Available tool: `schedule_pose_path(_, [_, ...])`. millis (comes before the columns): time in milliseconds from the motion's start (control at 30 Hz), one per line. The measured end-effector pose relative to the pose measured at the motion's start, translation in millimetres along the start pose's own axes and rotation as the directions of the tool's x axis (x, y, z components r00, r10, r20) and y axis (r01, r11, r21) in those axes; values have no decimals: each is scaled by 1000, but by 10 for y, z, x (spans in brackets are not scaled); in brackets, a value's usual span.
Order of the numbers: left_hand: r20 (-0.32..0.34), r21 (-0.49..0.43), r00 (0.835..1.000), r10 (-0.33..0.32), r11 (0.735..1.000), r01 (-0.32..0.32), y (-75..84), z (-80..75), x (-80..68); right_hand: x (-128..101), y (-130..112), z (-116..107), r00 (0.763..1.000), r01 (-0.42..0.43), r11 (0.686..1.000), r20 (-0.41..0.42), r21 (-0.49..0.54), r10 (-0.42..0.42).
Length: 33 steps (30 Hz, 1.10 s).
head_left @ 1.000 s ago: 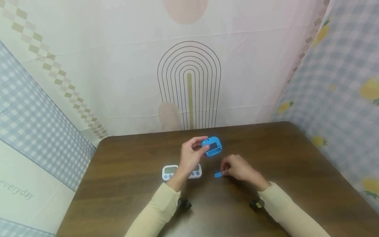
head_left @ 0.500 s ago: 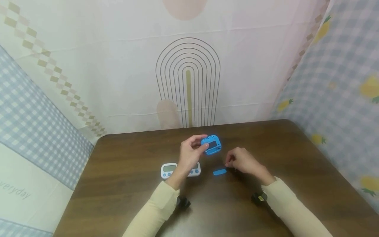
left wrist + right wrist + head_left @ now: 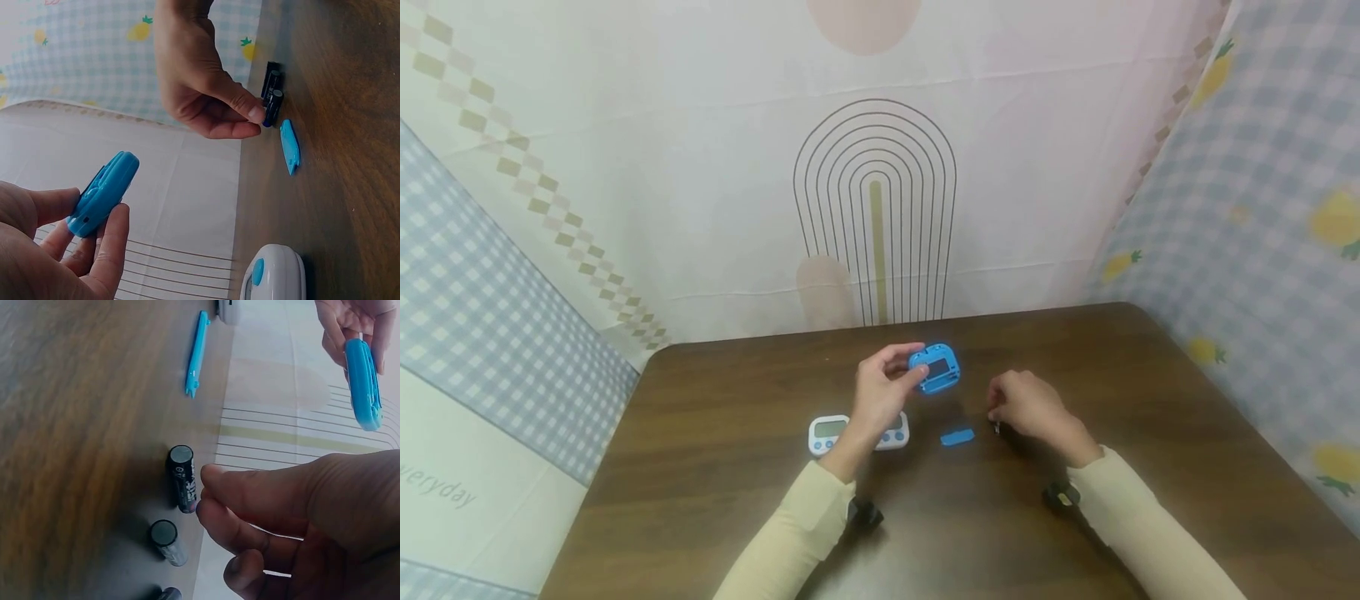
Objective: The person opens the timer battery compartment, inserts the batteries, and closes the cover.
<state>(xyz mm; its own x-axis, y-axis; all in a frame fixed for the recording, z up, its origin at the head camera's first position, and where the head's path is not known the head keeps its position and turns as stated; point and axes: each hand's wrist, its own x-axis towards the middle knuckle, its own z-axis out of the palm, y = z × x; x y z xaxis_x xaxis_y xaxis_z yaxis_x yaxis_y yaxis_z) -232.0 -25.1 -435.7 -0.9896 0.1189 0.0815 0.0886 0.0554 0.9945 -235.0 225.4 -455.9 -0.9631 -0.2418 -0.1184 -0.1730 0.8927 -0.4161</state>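
Note:
My left hand (image 3: 878, 392) holds a blue digital timer (image 3: 946, 382) above the table, its back with the uncovered battery compartment turned towards the head camera. Thumb and fingers grip it by one edge. To the right, my right hand (image 3: 1032, 406) is low over the table, thumb and forefinger pinching the end of a dark battery (image 3: 183, 481). A second battery (image 3: 169, 544) lies beside it, and part of another battery (image 3: 169, 594) shows at the lower edge of the right wrist view. The blue battery cover (image 3: 957, 437) lies on the table between the hands.
Two white timers (image 3: 829, 428) with blue buttons lie left of the cover, partly hidden by the left forearm. The brown wooden table (image 3: 700, 500) ends at a patterned cloth (image 3: 737, 208) behind, with checked cloth (image 3: 1240, 250) on the right.
My right hand has left the blue cover on the table and moved right to the batteries. My left hand holds the timer almost still.

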Motion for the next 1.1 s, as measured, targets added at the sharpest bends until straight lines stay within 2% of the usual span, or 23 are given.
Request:
schedule_pose_path(633, [5, -14, 1000, -3, 1000, 3, -18, -3, 17, 14, -14, 58, 999, -34, 999, 5, -13, 34])
schedule_pose_path(1100, [10, -7, 1000, -11, 1000, 11, -66, 16, 10, 7, 3, 181, 998, -67, 998, -6, -4, 67])
